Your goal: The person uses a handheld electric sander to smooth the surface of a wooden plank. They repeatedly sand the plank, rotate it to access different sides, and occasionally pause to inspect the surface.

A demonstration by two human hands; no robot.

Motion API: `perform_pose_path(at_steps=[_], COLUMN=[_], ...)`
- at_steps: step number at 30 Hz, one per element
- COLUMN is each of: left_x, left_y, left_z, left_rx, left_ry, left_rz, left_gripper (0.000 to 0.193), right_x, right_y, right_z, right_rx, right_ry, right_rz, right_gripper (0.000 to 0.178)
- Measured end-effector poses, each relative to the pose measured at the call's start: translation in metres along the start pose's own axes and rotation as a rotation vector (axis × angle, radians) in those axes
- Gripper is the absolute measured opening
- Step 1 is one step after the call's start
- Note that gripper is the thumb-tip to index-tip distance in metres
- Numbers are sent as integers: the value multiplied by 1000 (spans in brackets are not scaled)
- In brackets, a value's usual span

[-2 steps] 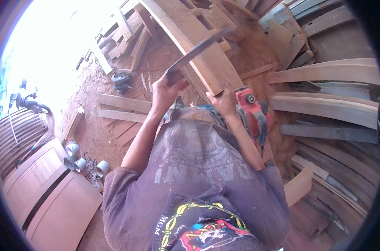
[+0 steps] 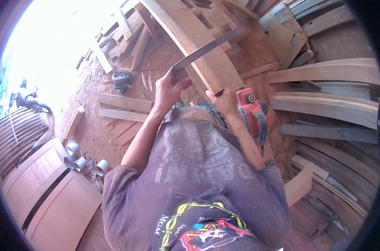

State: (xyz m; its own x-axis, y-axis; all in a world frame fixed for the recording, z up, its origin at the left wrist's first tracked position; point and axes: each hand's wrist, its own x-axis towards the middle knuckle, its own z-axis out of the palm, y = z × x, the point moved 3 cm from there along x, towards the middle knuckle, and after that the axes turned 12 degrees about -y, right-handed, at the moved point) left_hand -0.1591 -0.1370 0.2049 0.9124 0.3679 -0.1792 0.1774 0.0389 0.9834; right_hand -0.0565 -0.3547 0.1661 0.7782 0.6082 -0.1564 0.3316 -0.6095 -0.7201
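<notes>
My left hand (image 2: 170, 88) is closed around the handle end of a handsaw (image 2: 204, 50). Its long dark blade slants up to the right across a pale wooden beam (image 2: 190, 52); whether the teeth bite into the wood, I cannot tell. The far tip of the blade is blurred. Gripping the near end of that beam is my right hand (image 2: 224, 100), with the thumb on its end face. The beam rests along a wider board (image 2: 223, 62). Right beside my right forearm sits a red electric planer (image 2: 254, 109).
A teal power tool (image 2: 121, 80) lies on the dusty floor to the left, near loose boards (image 2: 125, 101). Curved timber pieces (image 2: 323, 106) are stacked at right. Wooden panels (image 2: 64, 209) and white cups (image 2: 102, 167) are at lower left; a motorbike (image 2: 29, 100) stands farther off.
My left hand has shifted slightly to the right, sliding the saw blade farther across the beam. The right hand keeps its place on the beam's end.
</notes>
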Motion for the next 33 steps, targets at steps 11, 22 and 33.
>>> perform_pose_path(at_steps=[11, 22, 33], left_x=[38, 0, -5], left_y=[58, 135, 152], left_z=[6, 10, 6], left_rx=[248, 351, 264], left_ry=[-37, -23, -1], left_rz=[166, 139, 181], left_gripper=[34, 37, 36], right_x=[23, 39, 47], right_y=[-98, -141, -167], right_z=[-73, -120, -133], right_rx=[-161, -106, -80], right_ry=[11, -21, -28], right_rz=[-164, -511, -599], right_gripper=[60, 65, 61])
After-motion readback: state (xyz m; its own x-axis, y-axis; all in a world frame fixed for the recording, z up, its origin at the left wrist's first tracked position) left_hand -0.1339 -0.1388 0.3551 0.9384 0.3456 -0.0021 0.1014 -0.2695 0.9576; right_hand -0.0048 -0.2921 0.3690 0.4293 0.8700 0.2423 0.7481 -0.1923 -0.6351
